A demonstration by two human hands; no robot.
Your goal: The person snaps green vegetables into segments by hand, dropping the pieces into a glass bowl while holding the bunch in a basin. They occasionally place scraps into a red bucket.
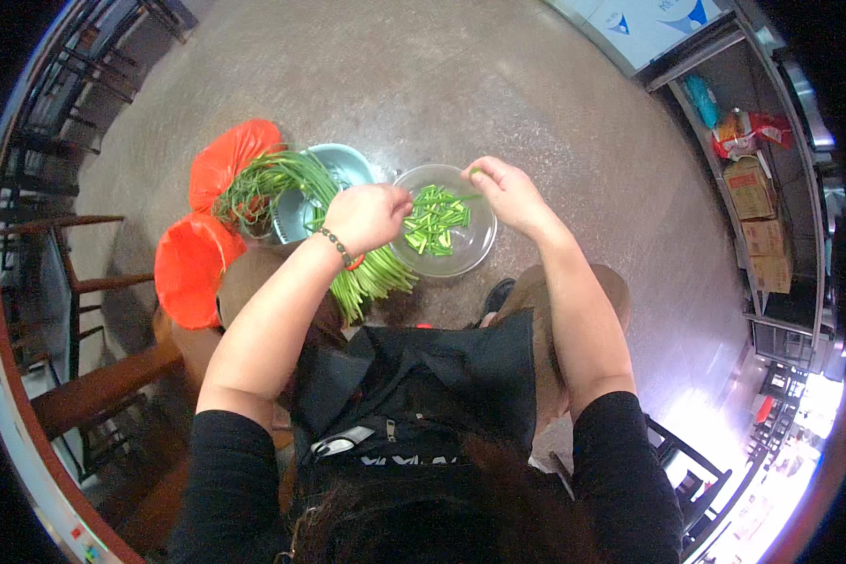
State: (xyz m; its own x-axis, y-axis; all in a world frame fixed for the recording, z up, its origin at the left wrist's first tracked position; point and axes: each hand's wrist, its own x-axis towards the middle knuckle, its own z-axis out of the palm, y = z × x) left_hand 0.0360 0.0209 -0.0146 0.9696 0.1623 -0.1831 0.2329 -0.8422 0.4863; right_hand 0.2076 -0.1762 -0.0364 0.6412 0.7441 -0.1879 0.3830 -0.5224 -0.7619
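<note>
My left hand, with a beaded bracelet at the wrist, pinches a green stem at the left rim of a clear round bowl. Short cut green pieces lie in the bowl. At the bowl's upper right rim, my right hand has thumb and fingers closed on a bit of green stem. A large bunch of long green stems rests beside the bowl, over a light blue plastic basket, with its thin leafy ends to the left. My left hand and forearm hide part of the bunch.
Two red plastic bags stand left of the basket. Wooden chairs are at the left edge. A metal shelf with cardboard boxes and packets runs along the right. A black shoe is on the floor near my knees.
</note>
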